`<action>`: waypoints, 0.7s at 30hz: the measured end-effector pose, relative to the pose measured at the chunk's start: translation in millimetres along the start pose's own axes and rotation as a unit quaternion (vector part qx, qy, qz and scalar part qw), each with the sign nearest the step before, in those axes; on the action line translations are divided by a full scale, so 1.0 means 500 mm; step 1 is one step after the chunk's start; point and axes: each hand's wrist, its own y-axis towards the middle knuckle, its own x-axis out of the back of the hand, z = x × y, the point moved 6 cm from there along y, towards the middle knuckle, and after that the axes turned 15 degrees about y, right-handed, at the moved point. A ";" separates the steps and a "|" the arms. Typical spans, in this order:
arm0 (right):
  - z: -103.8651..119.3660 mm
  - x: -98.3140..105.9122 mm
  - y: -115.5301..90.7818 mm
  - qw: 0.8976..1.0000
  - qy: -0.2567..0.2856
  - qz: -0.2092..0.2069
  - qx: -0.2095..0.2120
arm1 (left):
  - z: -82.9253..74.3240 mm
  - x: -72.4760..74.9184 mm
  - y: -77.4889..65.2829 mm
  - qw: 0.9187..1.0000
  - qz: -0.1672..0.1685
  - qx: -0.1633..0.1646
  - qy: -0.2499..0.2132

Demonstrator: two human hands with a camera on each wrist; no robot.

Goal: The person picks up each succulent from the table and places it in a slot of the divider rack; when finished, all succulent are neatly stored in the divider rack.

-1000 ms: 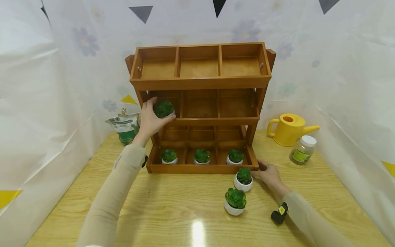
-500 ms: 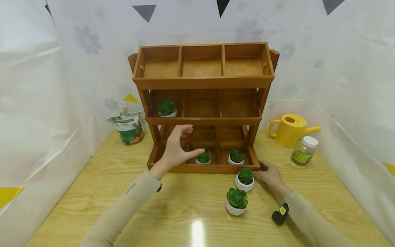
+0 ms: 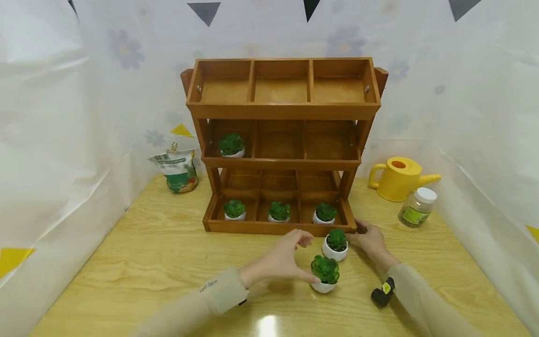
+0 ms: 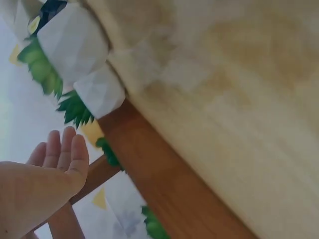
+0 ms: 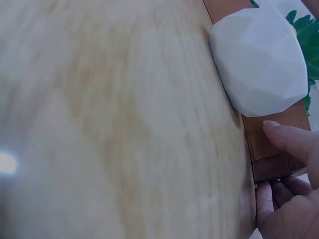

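My left hand (image 3: 278,261) reaches over the table with fingers and thumb spread apart. Its thumb tip overlaps the nearer potted succulent (image 3: 326,270), which has a faceted white pot. A second potted succulent (image 3: 336,241) stands just behind it, before the right corner of the wooden plant shelf (image 3: 273,229). My right hand (image 3: 370,240) holds that corner; in the right wrist view the thumb lies on the front board (image 5: 274,132) and the fingers curl at its end. One succulent (image 3: 231,144) sits in the middle tier's left compartment. The bottom tier's front row bears three succulents (image 3: 279,210).
The shelf's top tier (image 3: 281,86) has three bare compartments. A yellow watering can (image 3: 397,180) and a white-lidded jar (image 3: 417,208) stand at the right. At the back left is a clipped green-and-white bag (image 3: 178,173). White sheeting (image 3: 269,28) hangs around the table.
My left hand let go of the succulent in the middle tier's left compartment, then came down and right to the nearer pot on the table. The right hand stayed at the shelf corner.
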 end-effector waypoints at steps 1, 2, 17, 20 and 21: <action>0.000 0.000 0.001 1.000 0.001 -0.001 0.001 | 0.000 -0.012 0.001 1.000 0.012 0.005 0.008; 0.000 0.001 0.002 1.000 0.002 -0.002 0.002 | 0.000 -0.023 0.003 1.000 0.022 0.007 0.018; -0.002 0.001 0.001 1.000 -0.007 -0.004 0.008 | -0.012 -0.103 0.036 0.992 0.096 -0.039 0.068; 0.000 0.001 0.000 1.000 -0.013 -0.005 0.010 | -0.012 -0.103 0.041 0.993 0.097 -0.035 0.063; 0.000 0.000 0.000 1.000 -0.013 -0.005 0.010 | -0.013 -0.103 0.042 0.993 0.099 -0.033 0.060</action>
